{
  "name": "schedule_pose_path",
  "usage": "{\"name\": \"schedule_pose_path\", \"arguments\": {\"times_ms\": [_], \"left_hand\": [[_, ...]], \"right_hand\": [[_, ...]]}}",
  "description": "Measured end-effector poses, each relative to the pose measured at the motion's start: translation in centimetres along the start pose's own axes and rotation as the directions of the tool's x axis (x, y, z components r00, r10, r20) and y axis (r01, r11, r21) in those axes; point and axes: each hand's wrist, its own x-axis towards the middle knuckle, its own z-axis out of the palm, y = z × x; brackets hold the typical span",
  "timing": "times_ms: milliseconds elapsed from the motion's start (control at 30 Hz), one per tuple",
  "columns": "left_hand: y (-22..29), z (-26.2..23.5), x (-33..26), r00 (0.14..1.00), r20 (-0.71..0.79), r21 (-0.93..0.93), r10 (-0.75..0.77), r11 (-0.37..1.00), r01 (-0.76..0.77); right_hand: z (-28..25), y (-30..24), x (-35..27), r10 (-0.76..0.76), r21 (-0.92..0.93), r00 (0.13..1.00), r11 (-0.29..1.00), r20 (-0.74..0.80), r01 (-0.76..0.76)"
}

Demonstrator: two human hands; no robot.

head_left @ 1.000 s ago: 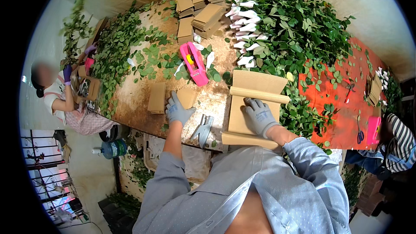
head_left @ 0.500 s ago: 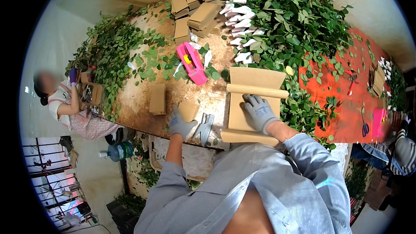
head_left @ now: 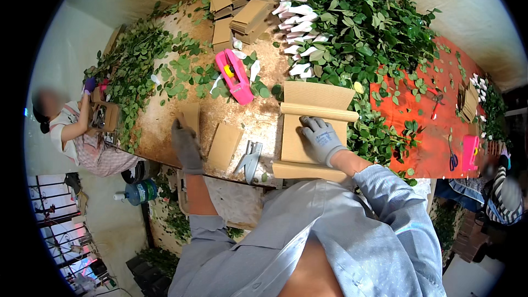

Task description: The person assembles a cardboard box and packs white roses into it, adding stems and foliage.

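My right hand point(head_left: 322, 140), in a grey glove, lies with its fingers spread on a sheet of corrugated cardboard point(head_left: 291, 137). This sheet has a ridge-like fold across its upper part and a folded strip along its near edge. My left hand point(head_left: 188, 146), gloved too, stands edge-on with fingers stretched out against the left side of a small cardboard piece point(head_left: 191, 115); some fingertips are hard to make out. Between the hands, another flat cardboard piece point(head_left: 224, 146) rests beside a grey stapler point(head_left: 250, 162). Beyond them sits a pink tape dispenser point(head_left: 235, 77).
Stacked cardboard pieces point(head_left: 250, 16) stand at the back. White-wrapped flower heads point(head_left: 297, 25) with leafy stems point(head_left: 374, 27) fill the back right. Loose leaves cover the left. Scissors point(head_left: 452, 159) lie on the red surface point(head_left: 407, 148). A person point(head_left: 77, 126) works at far left.
My left hand has moved left, off the middle cardboard piece to the one at its left. The middle piece now lies uncovered. My right hand stays on the corrugated sheet.
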Motion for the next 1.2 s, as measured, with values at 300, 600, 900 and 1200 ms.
{"name": "schedule_pose_path", "arguments": {"times_ms": [300,600,900,1200], "left_hand": [[2.0,14.5,-5.7,0.874,0.485,-0.327,-0.036,0.919,0.219],[-5.3,18.0,-7.8,0.479,0.804,0.23,-0.353,0.927,0.297],[-4.9,18.7,-8.1,0.494,0.738,0.276,-0.459,0.874,0.4],[1.2,17.6,-7.5,0.53,0.67,0.484,-0.52,0.847,0.219]], "right_hand": [[-1.1,0.4,0.0,-0.008,0.025,0.999,1.0,0.036,0.007],[-1.7,1.7,0.5,-0.021,0.119,0.982,0.993,0.187,-0.002],[-3.2,3.0,1.1,0.325,0.563,0.661,0.351,0.676,-0.748],[0.0,3.7,1.7,0.286,0.177,0.807,0.887,0.517,-0.427]]}}
